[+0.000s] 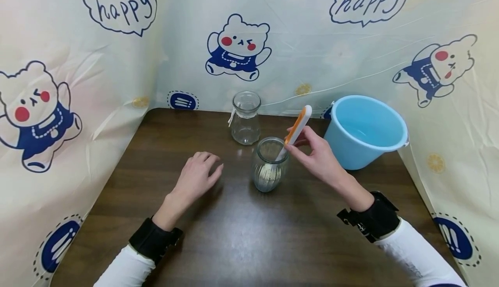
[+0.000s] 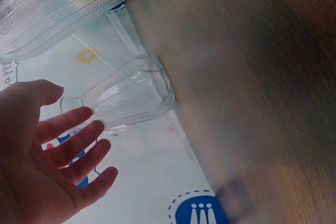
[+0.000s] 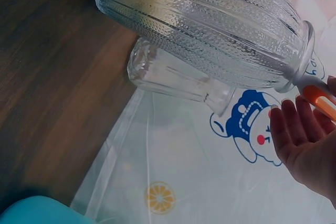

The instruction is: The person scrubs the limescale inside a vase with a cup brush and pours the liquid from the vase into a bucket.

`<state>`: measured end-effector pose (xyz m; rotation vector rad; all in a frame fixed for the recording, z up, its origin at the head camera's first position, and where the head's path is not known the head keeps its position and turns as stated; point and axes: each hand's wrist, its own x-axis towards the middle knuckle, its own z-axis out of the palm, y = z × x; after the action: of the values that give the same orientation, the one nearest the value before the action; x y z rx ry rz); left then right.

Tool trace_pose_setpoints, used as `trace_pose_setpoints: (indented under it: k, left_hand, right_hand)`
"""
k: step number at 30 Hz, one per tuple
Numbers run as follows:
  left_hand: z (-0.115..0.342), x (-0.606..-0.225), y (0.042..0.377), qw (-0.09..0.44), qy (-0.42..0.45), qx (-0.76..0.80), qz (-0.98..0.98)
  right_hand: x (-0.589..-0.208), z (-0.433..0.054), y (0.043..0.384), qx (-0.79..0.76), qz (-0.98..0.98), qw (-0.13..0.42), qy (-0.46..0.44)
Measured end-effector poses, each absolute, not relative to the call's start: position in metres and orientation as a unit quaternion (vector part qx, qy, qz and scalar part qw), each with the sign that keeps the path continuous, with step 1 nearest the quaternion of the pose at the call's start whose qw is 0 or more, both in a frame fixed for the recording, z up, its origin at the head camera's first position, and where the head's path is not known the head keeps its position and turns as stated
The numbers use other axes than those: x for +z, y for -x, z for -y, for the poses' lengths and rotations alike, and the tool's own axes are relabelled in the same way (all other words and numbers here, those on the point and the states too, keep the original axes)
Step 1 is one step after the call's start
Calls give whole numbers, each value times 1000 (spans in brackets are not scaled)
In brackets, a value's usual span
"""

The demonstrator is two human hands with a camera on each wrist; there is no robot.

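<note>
My right hand (image 1: 315, 155) pinches the orange and white handle of a cup brush (image 1: 299, 124). The handle slants up out of a ribbed glass jar (image 1: 258, 172), which stands upright on the table. Through the glass, the brush's pale cream head shows blurred near the bottom; its exact shape cannot be made out. Left of the jar, my left hand (image 1: 195, 175) hovers or rests over the table with loosely bent fingers, holding nothing. In the left wrist view, that hand (image 2: 58, 150) has its fingers spread apart. Behind the jar stands a smaller clear glass vase (image 1: 246, 127) with string round its neck.
A light blue bucket (image 1: 352, 148) stands at the table's right rear, close to my right hand. The dark brown wooden table (image 1: 241, 239) meets a patterned cloth (image 1: 288, 70) at the back and on both sides.
</note>
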<state>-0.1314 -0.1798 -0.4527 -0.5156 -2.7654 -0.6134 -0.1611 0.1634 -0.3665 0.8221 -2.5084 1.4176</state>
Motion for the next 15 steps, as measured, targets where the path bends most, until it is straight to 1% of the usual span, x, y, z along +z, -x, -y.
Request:
trace_pose_setpoints:
  k: [9,15]
  left_hand:
    - [183,-453,132,125,176,-215,952]
    - [187,-453,133,132,176,-216,951]
  right_hand:
    - [-370,-181,154,479,838,67,-251]
    - [-375,-196,151,478,841,85,-240]
